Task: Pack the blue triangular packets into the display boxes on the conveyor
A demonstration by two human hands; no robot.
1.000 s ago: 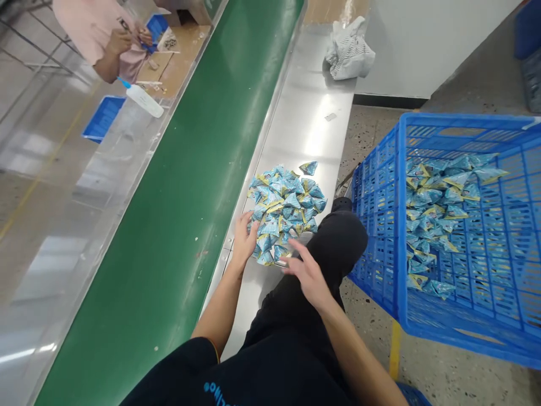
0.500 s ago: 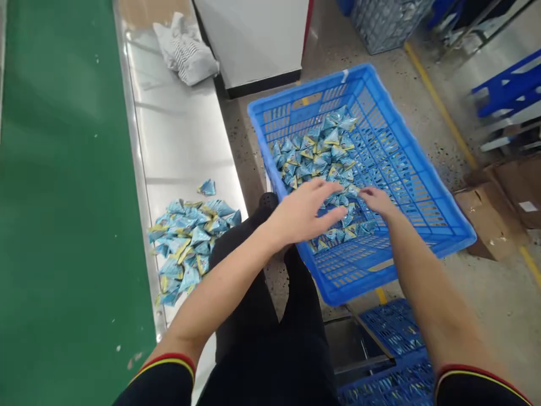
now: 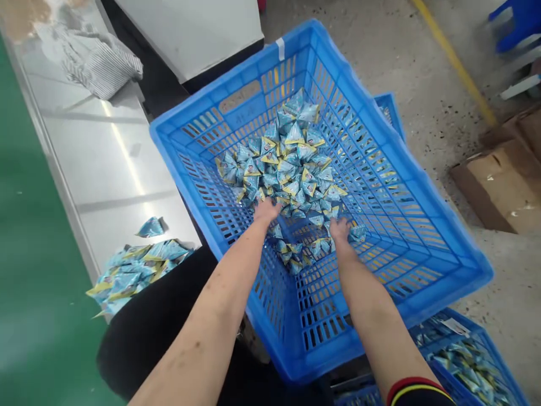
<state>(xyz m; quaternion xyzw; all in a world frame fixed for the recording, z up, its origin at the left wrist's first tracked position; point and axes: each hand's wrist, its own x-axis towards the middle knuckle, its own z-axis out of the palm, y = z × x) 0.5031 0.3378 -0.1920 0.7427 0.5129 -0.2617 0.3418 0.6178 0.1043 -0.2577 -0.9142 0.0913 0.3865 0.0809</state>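
A large blue plastic crate (image 3: 240, 84) stands tilted in front of me, with a heap of small blue-and-yellow pyramid-shaped packets (image 3: 291, 163) inside. My left hand (image 3: 267, 210) reaches down to the near left side of the heap, its fingers apart and touching packets. Deeper on the right, my right hand (image 3: 339, 228) rests among the packets with fingers spread, the tips partly hidden. Neither hand has lifted a packet. Beside my leg, a second pile of packets (image 3: 139, 270) lies on the steel table, and a single packet (image 3: 151, 227) sits just above it.
The steel table (image 3: 97, 152) runs along the left beside a green surface (image 3: 25, 254). Striped cloth (image 3: 103, 65) lies at its far end, near a white cabinet (image 3: 203, 34). More filled crates (image 3: 473, 361) stand lower right. Cardboard boxes (image 3: 507, 180) are on the floor at right.
Both hands have gone down from above the crate onto the packets inside. My view has moved closer to the crate and turned, so the table pile sits further left.
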